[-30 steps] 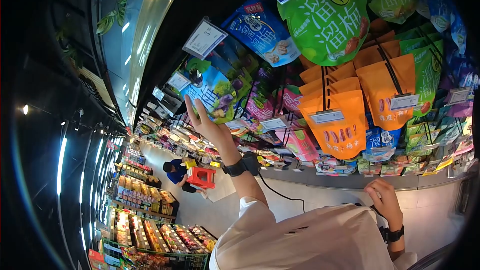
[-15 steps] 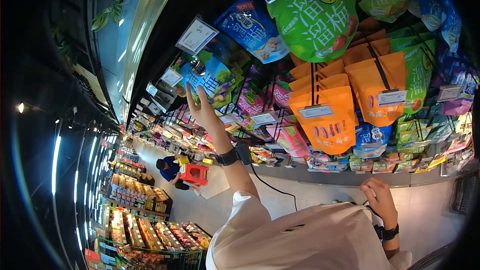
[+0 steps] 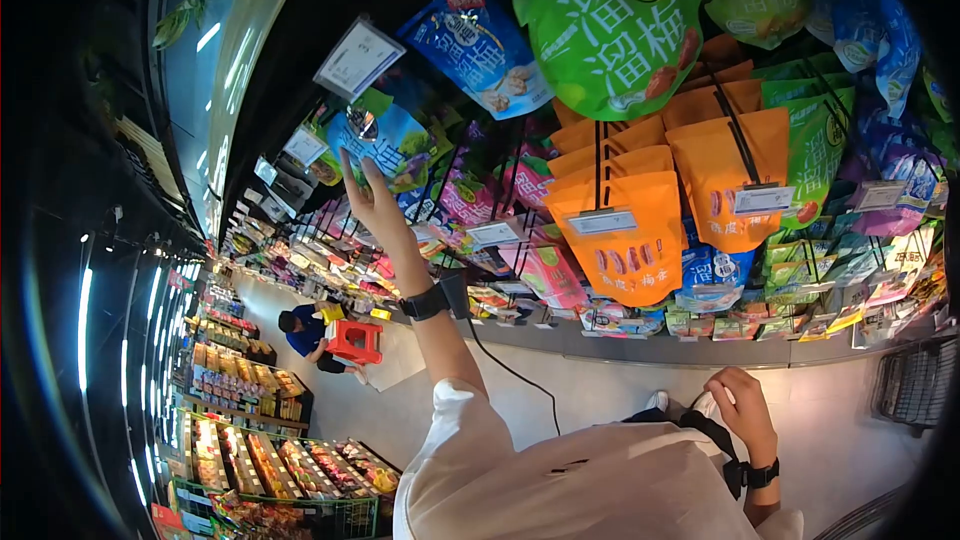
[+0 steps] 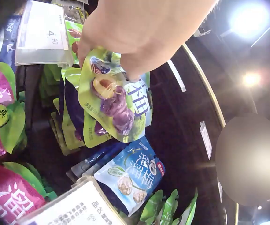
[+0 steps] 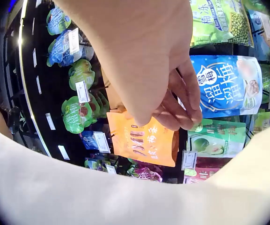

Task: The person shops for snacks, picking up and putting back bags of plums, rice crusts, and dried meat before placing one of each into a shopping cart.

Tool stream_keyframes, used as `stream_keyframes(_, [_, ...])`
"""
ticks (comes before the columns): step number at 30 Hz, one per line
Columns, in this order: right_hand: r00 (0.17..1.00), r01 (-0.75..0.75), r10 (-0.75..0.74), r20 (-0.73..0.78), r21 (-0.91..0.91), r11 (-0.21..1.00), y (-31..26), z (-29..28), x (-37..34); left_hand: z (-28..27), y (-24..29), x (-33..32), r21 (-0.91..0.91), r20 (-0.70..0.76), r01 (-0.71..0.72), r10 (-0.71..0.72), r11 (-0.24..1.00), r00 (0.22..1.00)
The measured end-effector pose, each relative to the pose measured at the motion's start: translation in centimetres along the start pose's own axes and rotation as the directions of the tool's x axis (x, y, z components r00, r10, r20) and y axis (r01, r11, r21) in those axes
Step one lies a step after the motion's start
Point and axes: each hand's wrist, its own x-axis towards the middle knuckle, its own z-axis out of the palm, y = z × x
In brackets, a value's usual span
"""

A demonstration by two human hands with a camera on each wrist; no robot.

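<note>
My left hand [image 3: 385,220] is raised at the hanging snack bags, two digits straight and apart against a blue-green bag [image 3: 405,145]. In the left wrist view the left hand [image 4: 142,33] covers the top of a green bag with purple plums [image 4: 114,105]; its digits lie at the bag's upper part, and some fingers are hidden. My right hand [image 3: 745,415] hangs low in front of the torso with fingers loosely bent, holding nothing. The right wrist view has the right hand [image 5: 172,89] in front of an orange bag [image 5: 142,140], with a blue bag [image 5: 226,86] beyond.
Green [image 3: 615,30] and orange bags [image 3: 625,240] hang on hooks with price tags [image 3: 360,58]. A person in dark blue [image 3: 305,335] is beside a red stool [image 3: 355,340] in the aisle. A dark basket [image 3: 915,385] stands at the right; a black cable [image 3: 515,370] trails from the left wrist.
The shelves, the aisle and my left hand have shifted left in the head view. My left hand stays at the blue-green bag; my right hand remains low, with its fingers loosely bent.
</note>
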Motion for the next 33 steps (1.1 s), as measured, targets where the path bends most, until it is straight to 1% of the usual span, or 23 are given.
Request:
stream_keyframes(1, [1.000, -0.007, 0.007, -0.004, -0.013, 1.000, -0.3, 0.4, -0.1, 0.0, 0.2, 0.0, 0.014, 0.002, -0.015, 0.015, 1.000, 1.000])
stream_keyframes(4, [0.999, -0.023, 0.022, -0.030, -0.041, 0.999, -1.2, 1.6, -0.2, -0.4, 0.3, 0.2, -0.008, 0.002, 0.003, -0.003, 1.000, 1.000])
stream_keyframes(5, [0.999, -0.027, 0.025, -0.042, -0.036, 0.999, -1.8, 2.1, -0.3, -0.5, -0.3, 0.5, 0.011, -0.023, -0.064, 0.064, 0.998, 0.998])
stream_keyframes(6, [0.998, -0.029, 0.027, -0.057, -0.031, 0.999, -2.3, 2.5, -0.4, -0.8, -0.5, 0.3, -0.078, -0.004, 0.015, -0.016, 0.997, 1.000])
stream_keyframes(8, [0.996, -0.056, 0.051, -0.070, -0.058, 0.997, -2.8, 3.4, -0.7, -1.7, 0.2, 0.0, -0.254, 0.062, 0.165, -0.154, 0.953, 0.986])
stream_keyframes(10, [0.995, -0.072, 0.064, -0.077, -0.108, 0.992, -3.2, 4.3, -1.2, -2.6, 1.0, -0.2, -0.337, 0.069, 0.251, -0.243, 0.907, 0.968])
stream_keyframes(12, [0.990, -0.110, 0.100, -0.099, -0.109, 0.988, -3.9, 5.1, -1.7, -3.0, 1.7, -0.1, -0.497, 0.090, 0.247, -0.234, 0.832, 0.968])
stream_keyframes(13, [0.987, -0.131, 0.119, -0.110, -0.108, 0.985, -4.3, 5.5, -1.9, -3.2, 2.3, -0.2, -0.570, 0.078, 0.245, -0.246, 0.784, 0.966])
stream_keyframes(16, [0.980, -0.163, 0.147, -0.131, -0.120, 0.979, -5.4, 6.6, -2.4, -4.8, 1.5, -0.5, -0.561, 0.042, 0.178, -0.187, 0.808, 0.981])
stream_keyframes(17, [0.975, -0.189, 0.172, -0.138, -0.127, 0.974, -5.8, 7.1, -2.7, -5.3, 1.6, -0.9, -0.543, 0.017, 0.167, -0.188, 0.823, 0.982])
stream_keyframes(20, [0.961, -0.249, 0.226, -0.157, -0.143, 0.958, -6.3, 8.5, -3.4, -6.5, 2.3, -3.5, -0.358, 0.018, 0.251, -0.262, 0.900, 0.965])
stream_keyframes(21, [0.958, -0.262, 0.238, -0.159, -0.147, 0.954, -6.3, 9.0, -3.7, -7.2, 2.3, -5.0, -0.240, 0.057, 0.241, -0.234, 0.940, 0.970])
stream_keyframes(22, [0.955, -0.274, 0.250, -0.158, -0.152, 0.950, -6.5, 9.3, -4.0, -7.2, 2.1, -6.5, -0.274, 0.078, 0.209, -0.195, 0.939, 0.978])
stream_keyframes(23, [0.949, -0.295, 0.272, -0.156, -0.148, 0.944, -6.9, 9.5, -4.1, -7.8, 2.2, -8.2, -0.246, 0.205, 0.238, -0.190, 0.939, 0.960])
stream_keyframes(24, [0.950, -0.287, 0.265, -0.165, -0.132, 0.949, -7.3, 9.8, -4.2, -8.5, 2.4, -10.0, -0.211, 0.330, 0.269, -0.191, 0.940, 0.925])
stream_keyframes(25, [0.951, -0.280, 0.259, -0.169, -0.117, 0.953, -7.5, 10.1, -4.1, -8.8, 1.7, -12.0, -0.179, 0.475, 0.210, -0.103, 0.961, 0.874])
stream_keyframes(26, [0.952, -0.272, 0.252, -0.172, -0.100, 0.957, -7.5, 10.4, -4.3, -9.0, 1.2, -13.9, -0.157, 0.610, 0.145, -0.019, 0.977, 0.792])
stream_keyframes(27, [0.968, -0.235, 0.227, -0.107, -0.066, 0.970, -6.6, 10.3, -4.8, -8.9, 2.5, -15.0, -0.145, 0.751, 0.158, 0.005, 0.977, 0.660])
stream_keyframes(28, [0.971, -0.215, 0.213, -0.107, -0.012, 0.976, -7.3, 10.6, -4.7, -8.3, 4.0, -16.0, -0.140, 0.863, 0.164, 0.039, 0.976, 0.504])
stream_keyframes(30, [0.977, -0.169, 0.180, -0.119, 0.094, 0.981, -9.0, 11.3, -4.1, -6.8, 4.9, -20.0, -0.317, 0.897, 0.183, 0.231, 0.931, 0.377])
stream_keyframes(31, [0.982, -0.177, 0.183, -0.054, 0.105, 0.979, -7.9, 11.1, -5.0, -6.3, 5.6, -22.2, -0.361, 0.901, 0.198, 0.286, 0.911, 0.326])
stream_keyframes(33, [0.980, -0.167, 0.160, -0.115, -0.050, 0.985, -4.4, 11.3, -7.7, -6.1, 7.2, -26.2, -0.441, 0.891, 0.227, 0.393, 0.869, 0.228])
